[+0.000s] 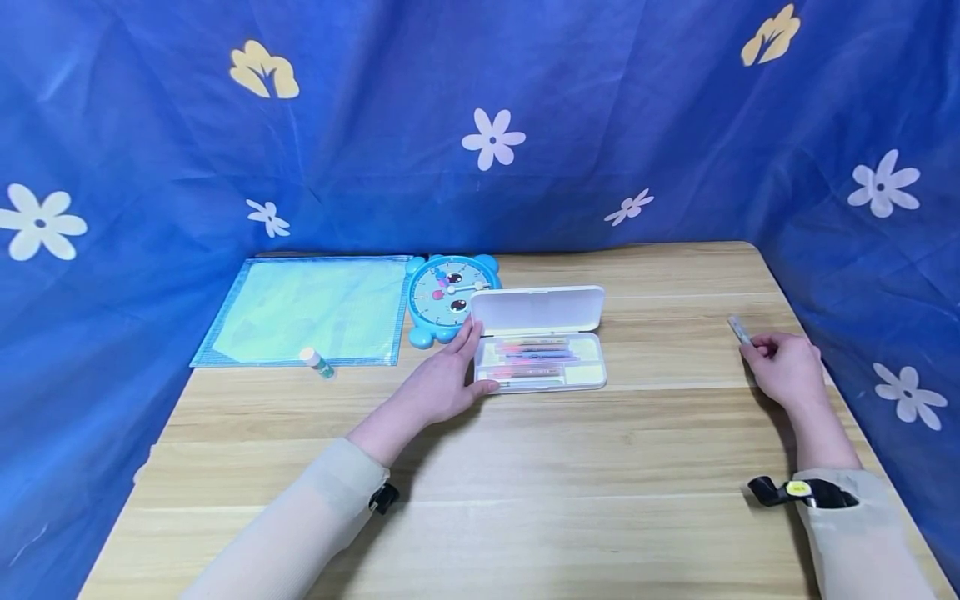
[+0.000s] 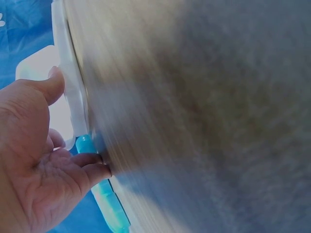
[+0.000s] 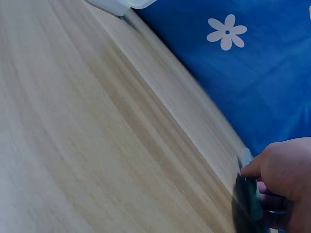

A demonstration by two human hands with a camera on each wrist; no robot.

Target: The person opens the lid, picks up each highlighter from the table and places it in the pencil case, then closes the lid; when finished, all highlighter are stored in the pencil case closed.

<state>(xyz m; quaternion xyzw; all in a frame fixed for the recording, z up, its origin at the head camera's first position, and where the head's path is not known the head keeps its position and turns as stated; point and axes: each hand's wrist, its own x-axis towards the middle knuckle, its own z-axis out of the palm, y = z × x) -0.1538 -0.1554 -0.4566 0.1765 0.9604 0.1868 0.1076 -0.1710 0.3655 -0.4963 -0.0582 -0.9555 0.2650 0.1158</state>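
An open white pencil case (image 1: pixel 585 377) lies on the table with its lid (image 1: pixel 543 310) raised at the back. Several pens (image 1: pixel 534 357) lie inside it in rows. My left hand (image 1: pixel 442 383) grips the case's left end, thumb at the front corner and fingers by the lid's left edge. In the left wrist view, the other fingers reach past the case beside the blue clock (image 2: pixel 111 206). Far to the right, my right hand (image 1: pixel 791 371) pinches a slim, greenish stick-shaped item (image 3: pixel 253 199) close over the table; its pale end (image 1: pixel 738 327) points away.
A toy clock with a cartoon face (image 1: pixel 431 304) lies behind the case's left side. A light-blue mesh zip pouch (image 1: pixel 307 308) lies at the back left, with a glue stick (image 1: pixel 318 363) at its front edge. Blue flowered cloth (image 1: pixel 555 183) hangs around the wooden table (image 1: pixel 570 492).
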